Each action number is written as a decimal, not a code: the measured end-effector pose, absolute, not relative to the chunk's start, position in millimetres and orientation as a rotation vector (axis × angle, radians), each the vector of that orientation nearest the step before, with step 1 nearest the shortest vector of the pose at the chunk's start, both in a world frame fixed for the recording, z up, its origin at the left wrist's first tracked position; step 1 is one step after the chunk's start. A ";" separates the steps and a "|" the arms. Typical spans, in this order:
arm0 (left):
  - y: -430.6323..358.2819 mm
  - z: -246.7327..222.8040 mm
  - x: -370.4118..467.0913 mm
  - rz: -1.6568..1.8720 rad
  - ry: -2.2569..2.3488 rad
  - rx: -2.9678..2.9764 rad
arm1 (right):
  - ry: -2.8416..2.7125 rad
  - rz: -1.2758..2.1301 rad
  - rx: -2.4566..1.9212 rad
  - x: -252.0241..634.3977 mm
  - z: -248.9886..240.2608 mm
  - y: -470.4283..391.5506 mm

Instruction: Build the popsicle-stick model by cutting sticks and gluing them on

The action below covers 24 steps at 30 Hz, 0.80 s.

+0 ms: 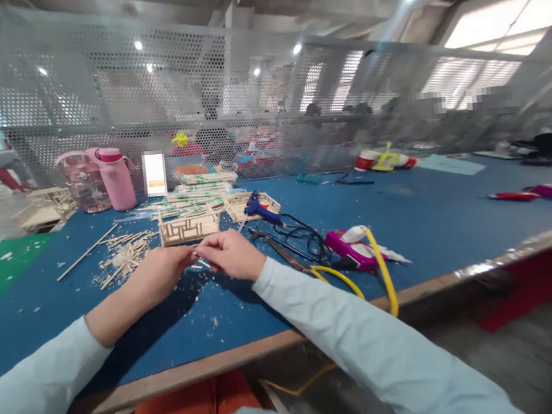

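Note:
My left hand (pixel 162 275) and my right hand (pixel 234 254) meet above the blue table, fingertips pinched together. Whatever is between them is too small and covered to make out. Right behind the fingers stands a small model frame of thin wooden sticks (pixel 189 227). A second stick frame (pixel 228 206) is farther back, with a blue glue gun (pixel 261 212) at its right side. Left of my hands is a heap of short wooden sticks (pixel 132 253). Scissors with yellow handles (pixel 339 276) lie to the right of my right hand.
A black cord (pixel 308 239) coils beside a purple and white object (pixel 352 252). Packs of sticks (pixel 202 191), a pink bottle (pixel 118 182) and a clear pink bottle (pixel 88 188) stand at the back, before a perforated metal screen (pixel 150 95). The table's front edge (pixel 213 367) is close.

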<state>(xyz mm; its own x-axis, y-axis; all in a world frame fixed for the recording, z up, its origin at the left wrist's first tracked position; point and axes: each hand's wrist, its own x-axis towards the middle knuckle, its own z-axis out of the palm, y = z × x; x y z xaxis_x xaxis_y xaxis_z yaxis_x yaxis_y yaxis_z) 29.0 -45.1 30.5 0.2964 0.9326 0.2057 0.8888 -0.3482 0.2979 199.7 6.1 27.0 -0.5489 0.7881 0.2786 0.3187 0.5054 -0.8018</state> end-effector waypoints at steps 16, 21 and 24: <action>-35.6 10.7 11.5 1.167 1.554 1.893 | -2.083 -0.003 -2.067 290.7 6.8 119.3; -39.0 10.5 9.5 1.292 1.471 1.728 | -1.670 0.072 -1.796 301.2 27.0 119.0; -39.5 8.8 8.8 1.286 1.450 1.608 | -1.542 0.122 -1.463 302.0 45.3 102.2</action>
<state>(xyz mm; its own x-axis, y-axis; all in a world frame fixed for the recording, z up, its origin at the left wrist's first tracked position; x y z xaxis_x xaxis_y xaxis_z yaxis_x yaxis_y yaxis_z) 8.8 -39.5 8.8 -0.0733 0.9643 0.2546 0.3678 -0.2112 0.9056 302.0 102.2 45.3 0.1925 0.8101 0.5537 0.7126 0.2725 -0.6465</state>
